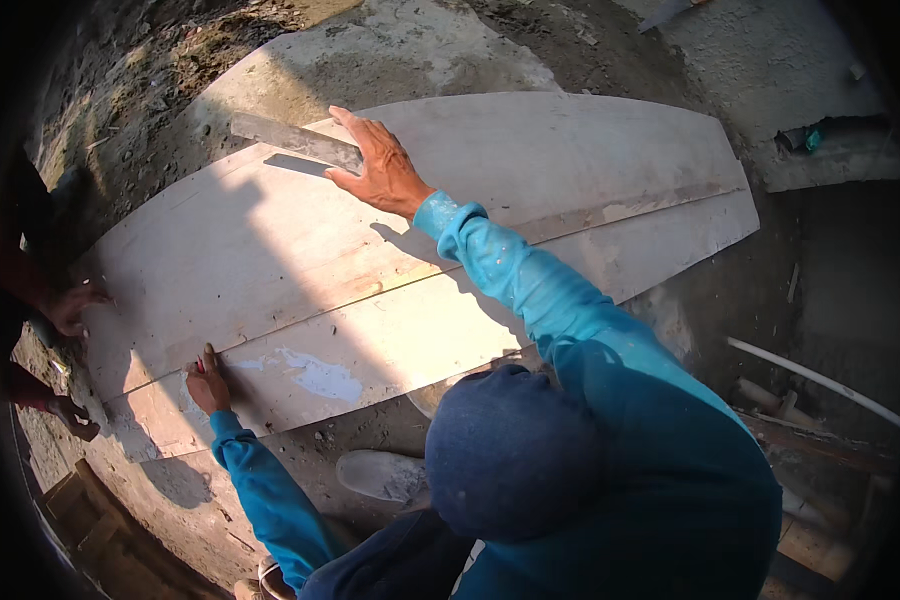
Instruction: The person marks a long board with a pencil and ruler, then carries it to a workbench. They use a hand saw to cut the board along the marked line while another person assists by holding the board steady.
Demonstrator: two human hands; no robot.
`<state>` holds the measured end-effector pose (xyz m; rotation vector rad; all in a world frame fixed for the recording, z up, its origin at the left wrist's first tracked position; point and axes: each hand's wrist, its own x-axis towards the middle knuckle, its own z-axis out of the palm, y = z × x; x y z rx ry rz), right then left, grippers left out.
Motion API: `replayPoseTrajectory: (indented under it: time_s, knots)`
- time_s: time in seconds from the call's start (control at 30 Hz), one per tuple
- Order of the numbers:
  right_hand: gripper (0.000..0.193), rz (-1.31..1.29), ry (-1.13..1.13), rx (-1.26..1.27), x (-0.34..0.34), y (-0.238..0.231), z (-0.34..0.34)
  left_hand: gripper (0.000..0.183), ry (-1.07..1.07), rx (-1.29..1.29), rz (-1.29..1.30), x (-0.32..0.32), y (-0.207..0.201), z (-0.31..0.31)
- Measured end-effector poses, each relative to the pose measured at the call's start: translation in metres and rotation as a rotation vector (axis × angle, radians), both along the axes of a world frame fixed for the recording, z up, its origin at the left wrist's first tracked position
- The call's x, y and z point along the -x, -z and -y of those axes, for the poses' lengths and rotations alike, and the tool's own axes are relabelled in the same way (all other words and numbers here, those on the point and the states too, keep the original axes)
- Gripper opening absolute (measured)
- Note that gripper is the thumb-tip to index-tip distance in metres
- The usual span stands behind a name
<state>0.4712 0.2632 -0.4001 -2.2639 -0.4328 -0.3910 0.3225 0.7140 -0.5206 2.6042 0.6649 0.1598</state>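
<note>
Plywood sheet, pale and long, lies flat on rough concrete ground across mid-frame, w/ a seam or line running lengthwise thru it. Its near end sits at frame left, and that's where my left hand is: it rests on the sheet's end edge, fingers look curled over it, but it's dark and small at the rim, so I can't tell if it's gripping or just resting. My right hand is lower down, by the sheet's corner, in shadow; I can't tell its state either. Which hand is which is my best read from the angle.

Co-worker in a blue long-sleeve top and blue cap crouches at the sheet's long side, seen from above. One co-worker hand is spread flat, palm down, pressing a grey metal straightedge onto the far part of the sheet. The other co-worker hand sits at the near edge, close to the seam, fingers pinched on smth small and red; too small to say what.

White shoe is on the ground just beside the sheet. White pipe lies at right, well apart. Wood offcuts are at lower left.
</note>
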Motion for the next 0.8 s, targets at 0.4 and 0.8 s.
replayPoseTrajectory:
  time_s: [0.4, 0.8]
  knots:
    - [0.065, -0.08, 0.67, 0.236, 0.034, 0.104, 0.192, 0.065, 0.036, 0.001, 0.017, -0.009, -0.001, -0.005]
    - [0.092, -0.694, 0.503, 0.544, -0.101, 0.102, 0.211, 0.067, 0.047, -0.002, -0.035, -0.007, -0.011, 0.009]
